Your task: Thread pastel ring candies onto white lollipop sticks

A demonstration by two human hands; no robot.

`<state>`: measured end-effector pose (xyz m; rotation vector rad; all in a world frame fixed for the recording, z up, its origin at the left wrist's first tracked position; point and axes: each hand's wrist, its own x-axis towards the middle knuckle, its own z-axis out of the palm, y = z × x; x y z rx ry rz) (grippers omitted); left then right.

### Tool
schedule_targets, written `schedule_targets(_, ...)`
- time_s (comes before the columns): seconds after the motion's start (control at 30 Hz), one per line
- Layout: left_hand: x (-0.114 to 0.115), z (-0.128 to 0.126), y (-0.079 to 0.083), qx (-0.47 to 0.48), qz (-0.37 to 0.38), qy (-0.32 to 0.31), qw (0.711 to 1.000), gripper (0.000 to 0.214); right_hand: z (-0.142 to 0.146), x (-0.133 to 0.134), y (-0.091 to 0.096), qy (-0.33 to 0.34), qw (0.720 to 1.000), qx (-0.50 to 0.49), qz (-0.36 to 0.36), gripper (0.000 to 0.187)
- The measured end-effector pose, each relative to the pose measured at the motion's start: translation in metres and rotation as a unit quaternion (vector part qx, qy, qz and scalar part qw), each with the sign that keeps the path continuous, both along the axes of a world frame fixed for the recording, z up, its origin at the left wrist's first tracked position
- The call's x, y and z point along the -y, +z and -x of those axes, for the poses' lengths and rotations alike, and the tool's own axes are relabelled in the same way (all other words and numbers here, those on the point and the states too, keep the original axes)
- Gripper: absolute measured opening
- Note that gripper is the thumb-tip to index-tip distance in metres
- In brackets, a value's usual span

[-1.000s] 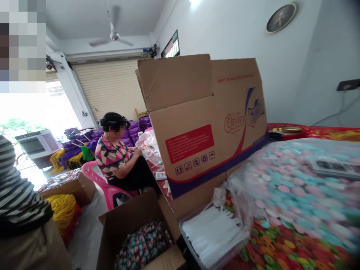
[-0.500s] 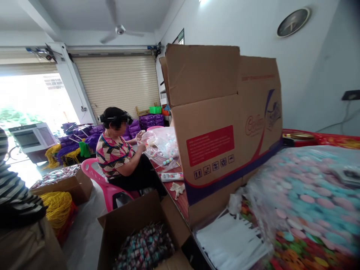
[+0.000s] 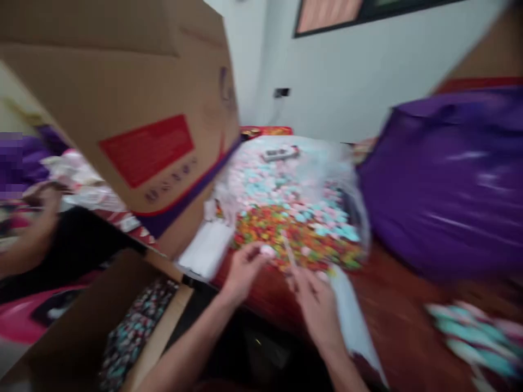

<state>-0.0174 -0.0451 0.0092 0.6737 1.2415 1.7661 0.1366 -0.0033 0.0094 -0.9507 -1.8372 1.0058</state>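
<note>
My left hand (image 3: 245, 267) pinches a pale pink round sweet (image 3: 267, 251) between thumb and fingertips. Beside it, my right hand (image 3: 312, 288) grips a thin white stick (image 3: 289, 247) that points up and away from me. The stick and the sweet are apart. Just beyond both hands lies a spread of small orange, red and green sweets (image 3: 261, 223). Behind these, pink, blue and white round pieces (image 3: 261, 188) spill from a clear plastic bag (image 3: 362, 218). Motion blur softens the fingers and small pieces.
A tall cardboard box (image 3: 147, 92) stands at left, near a stack of white sticks (image 3: 206, 247). Low at left, an open carton (image 3: 77, 310) holds wrapped pieces. A purple bag (image 3: 445, 185) bulges at right, with striped pieces (image 3: 478, 337) below. Another person's arm (image 3: 36, 234) shows at far left.
My view has swung right and down from the room to the table. Both my hands are now in sight, with the sweet and the stick in them.
</note>
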Motion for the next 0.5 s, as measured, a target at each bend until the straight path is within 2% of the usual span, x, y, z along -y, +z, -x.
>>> schedule_targets(0.1, -0.012, 0.011, -0.009, 0.022, -0.029, 0.019, 0.999, 0.040, -0.008, 0.012, 0.000, 0.024, 0.999, 0.014, 0.033, 0.037)
schedule_targets(0.27, -0.013, 0.016, -0.011, 0.027, -0.029, 0.045, 0.998, 0.041, -0.004, 0.025, -0.003, 0.029, 0.999, 0.029, 0.015, 0.040)
schedule_targets(0.5, -0.013, 0.017, -0.020, -0.035, -0.010, 0.043, 0.998, 0.042, -0.003, 0.025, -0.007, 0.039, 0.998, 0.032, 0.027, 0.042)
